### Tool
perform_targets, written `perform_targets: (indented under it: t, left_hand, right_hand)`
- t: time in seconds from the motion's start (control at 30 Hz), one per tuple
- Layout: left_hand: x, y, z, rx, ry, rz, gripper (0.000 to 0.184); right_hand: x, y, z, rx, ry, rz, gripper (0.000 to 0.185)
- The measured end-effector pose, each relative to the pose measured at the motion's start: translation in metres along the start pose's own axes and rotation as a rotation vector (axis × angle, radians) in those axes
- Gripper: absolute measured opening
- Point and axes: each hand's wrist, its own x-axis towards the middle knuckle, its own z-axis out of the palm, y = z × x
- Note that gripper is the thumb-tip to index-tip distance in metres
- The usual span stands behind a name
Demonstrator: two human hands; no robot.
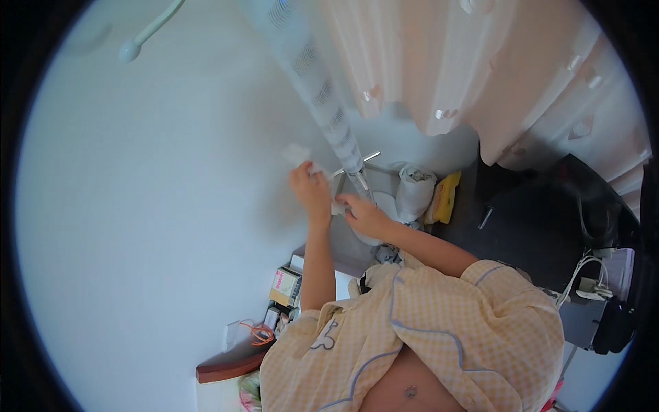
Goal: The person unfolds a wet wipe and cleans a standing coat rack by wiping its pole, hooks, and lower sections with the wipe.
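My left hand is raised near the pale wall, its fingers curled on a thin, white, tissue-like piece that is blurred. Lower and to the right, my right hand has its fingers bent, with a bit of white material at the fingertips. Whether both white bits belong to one piece, I cannot tell. Just behind the hands, a tall, pale, patterned column narrows down to a metal end by a thin metal bar. A grey container with something white and round in it is partly hidden by my right hand.
A white plastic bag and a yellow packet stand right of my hands. Further right is a dark table with cables and a grey device. Pinkish curtains hang above. Small boxes and an orange cord lie lower left.
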Motion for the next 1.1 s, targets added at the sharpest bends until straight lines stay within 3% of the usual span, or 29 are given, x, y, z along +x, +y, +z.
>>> perform_targets:
  t: [0.03, 0.07, 0.13, 0.17, 0.3, 0.37, 0.47, 0.53, 0.63, 0.93, 1.1]
  left_hand:
    - [-0.001, -0.002, 0.011, 0.081, -0.049, 0.196, 0.024]
    - [-0.009, -0.003, 0.020, 0.076, -0.052, 0.199, 0.024]
    - [-0.021, -0.005, 0.042, 0.103, -0.274, 0.159, 0.029]
    - [-0.025, -0.007, 0.046, 0.098, -0.276, 0.166, 0.029]
    - [-0.042, -0.017, 0.042, 0.131, -0.254, 0.258, 0.037]
    - [-0.041, -0.026, 0.041, 0.120, -0.220, 0.336, 0.039]
    - [-0.029, -0.030, 0.031, 0.070, -0.318, 0.228, 0.031]
    - [-0.012, -0.017, 0.025, 0.245, -0.645, 0.237, 0.025]
    - [-0.005, -0.014, 0.038, 0.260, -0.746, 0.129, 0.022]
    - [-0.014, -0.006, 0.046, 0.281, -0.664, 0.108, 0.025]
    - [0.000, -0.020, 0.048, 0.419, -0.836, 0.119, 0.017]
  right_hand:
    - [0.000, 0.000, -0.006, -0.117, 0.090, -0.031, 0.026]
    - [-0.001, 0.000, -0.012, -0.235, 0.181, -0.063, 0.025]
    - [-0.003, 0.004, -0.022, -0.257, 0.282, 0.000, 0.023]
    - [-0.003, 0.007, -0.027, -0.272, 0.379, 0.063, 0.020]
    - [0.001, 0.023, -0.032, -0.247, 0.401, 0.192, 0.012]
    - [0.006, 0.029, -0.031, -0.120, 0.080, 0.517, 0.016]
    - [0.006, 0.037, -0.020, -0.215, 0.142, 0.445, 0.021]
    - [0.009, 0.028, -0.021, -0.279, 0.131, 0.445, 0.022]
    - [0.011, 0.028, -0.020, -0.384, 0.114, 0.417, 0.022]
    - [0.010, 0.021, -0.024, -0.450, 0.090, 0.427, 0.023]
    - [0.009, 0.016, -0.023, -0.414, 0.090, 0.481, 0.022]
